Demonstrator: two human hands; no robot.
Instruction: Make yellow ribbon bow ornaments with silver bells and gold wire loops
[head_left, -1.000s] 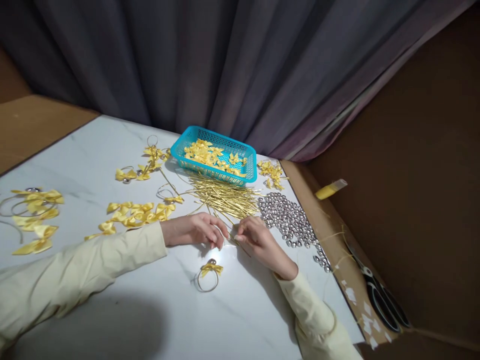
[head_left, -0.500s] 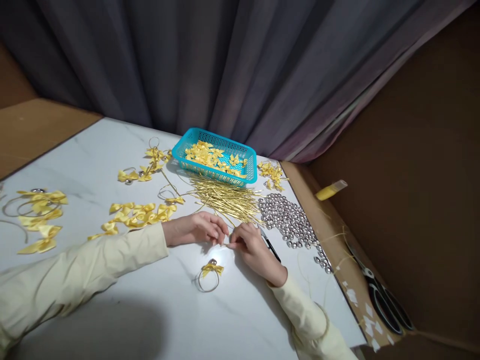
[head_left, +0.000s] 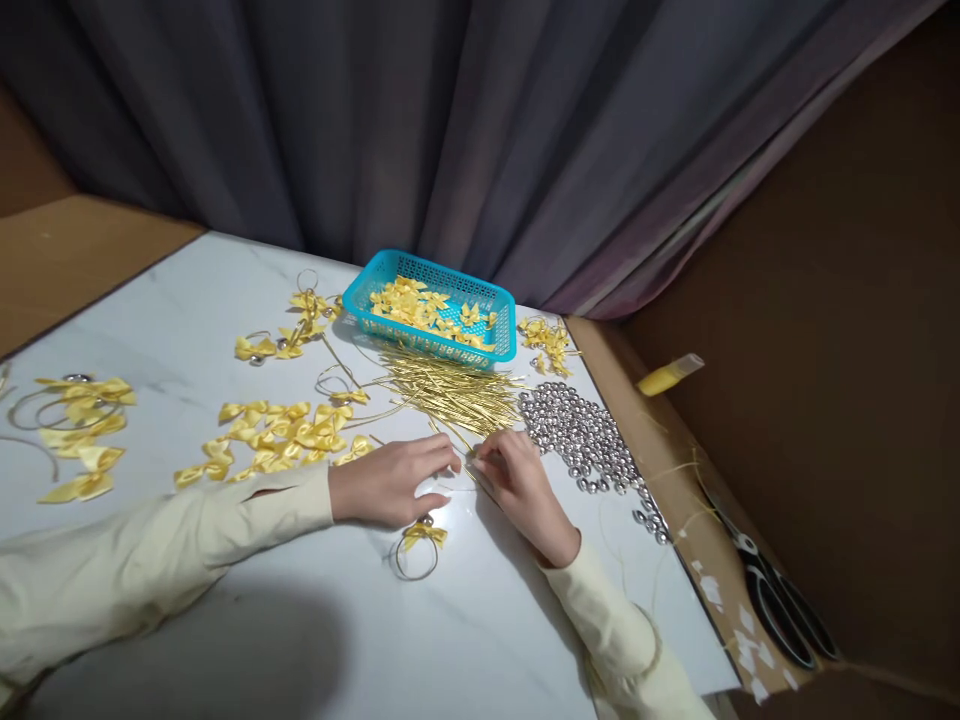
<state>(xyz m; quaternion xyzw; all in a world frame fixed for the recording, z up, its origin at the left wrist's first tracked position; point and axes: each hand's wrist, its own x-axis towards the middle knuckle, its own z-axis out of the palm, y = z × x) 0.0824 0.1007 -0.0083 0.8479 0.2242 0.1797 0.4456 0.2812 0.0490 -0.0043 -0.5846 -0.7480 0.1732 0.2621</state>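
Note:
My left hand (head_left: pixel 396 482) reaches in over the white table, thumb and fingers apart, holding nothing I can see. My right hand (head_left: pixel 517 485) pinches at the near edge of a pile of thin gold twist ties (head_left: pixel 450 388); a gold strand shows at its fingertips. Just below my left thumb lies a ring-shaped tie with a yellow bow (head_left: pixel 425 536) and a small silver bell-like piece. Several loose yellow ribbon bows (head_left: pixel 277 435) lie left of my left hand. Small shiny silver pieces (head_left: pixel 574 430) are heaped right of my right hand.
A turquoise basket (head_left: pixel 506 325) with yellow bows stands at the back, before a dark curtain (head_left: pixel 390 120). Looped ties with bows (head_left: pixel 86 410) lie at the left. On the right-hand ledge are black-handled scissors (head_left: pixel 787 610), paper scraps and a yellow capped tube (head_left: pixel 667 375).
My hands have drawn apart from their meeting point. The left thumb has spread from the fingers; my right fingertips have moved slightly up towards the gold ties.

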